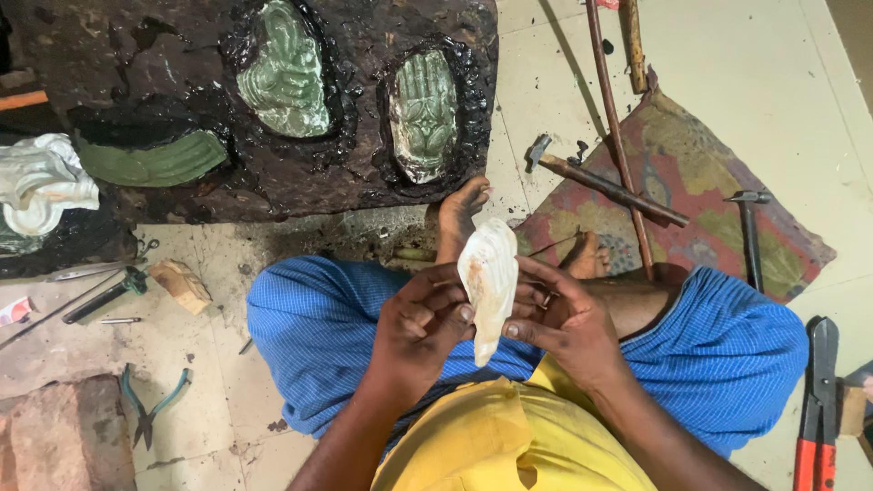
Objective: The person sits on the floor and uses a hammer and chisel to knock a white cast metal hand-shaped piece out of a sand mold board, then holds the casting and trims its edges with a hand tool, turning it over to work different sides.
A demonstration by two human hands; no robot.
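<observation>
A large dark pitch slab [182, 100] occupies the top left of the floor [746, 82]. Three greenish embossed metal pieces are bedded in it: a heart-shaped plate [286, 77] near its upper middle, a hand-shaped plate [423, 114] near its right edge, and a curved strip [150, 162] near its lower left edge. A patterned mat [700, 173] lies to the right of the slab. On it rest a long-handled hammer [605, 182] and a smaller hammer [749, 232], with a thin metal rod [618, 136] crossing its left part.

The person sits cross-legged in blue cloth [318, 327] and a yellow garment [482, 445]. A brick [59, 436] sits at the bottom left corner. Red-handled cutters [816, 409] lie at the right edge. Green-handled pliers [150, 405] lie just beside the brick. A wooden block [182, 285] lies below the slab's lower edge. A small white and red package [14, 311] lies at the far left edge.

The pale leaf-shaped metal piece [488, 286] is held upright above the lap, between both hands. The left hand [418, 332] grasps its left edge with curled fingers. The right hand [568, 318] grasps its right edge, thumb pressed near the lower tip.
</observation>
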